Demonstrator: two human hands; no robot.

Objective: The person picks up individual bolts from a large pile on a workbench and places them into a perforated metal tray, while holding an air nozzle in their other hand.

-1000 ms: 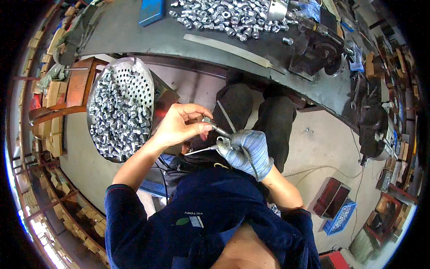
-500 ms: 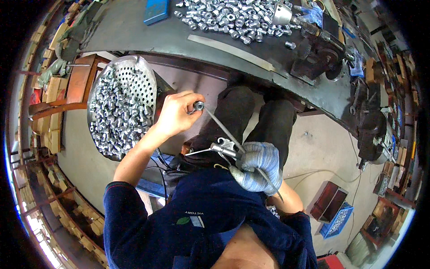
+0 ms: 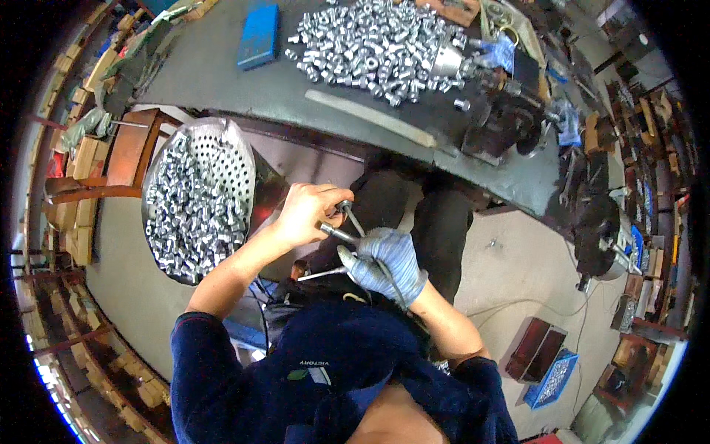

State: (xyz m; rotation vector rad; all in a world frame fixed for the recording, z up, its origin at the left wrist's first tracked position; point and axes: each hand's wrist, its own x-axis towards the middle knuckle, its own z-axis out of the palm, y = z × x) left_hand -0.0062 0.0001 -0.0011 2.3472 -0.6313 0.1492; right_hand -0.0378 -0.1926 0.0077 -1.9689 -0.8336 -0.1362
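While my bare left grip (image 3: 307,213) pinches a small grey metal piece (image 3: 345,206) beside the slim grey rod (image 3: 356,221) my blue-gloved right grip (image 3: 386,259) clasps with a silvery metal cylinder (image 3: 340,234), steady wrists should help; leftward sits a perforated metal basket (image 3: 236,152).

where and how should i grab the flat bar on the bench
Probably best pinched across its width near mid-length, coming from above and the person's side. The flat bar is long, slim and lies flat, so a middle hold should balance it. It runs near the front edge of the bench, with the heap of fittings on its far side.
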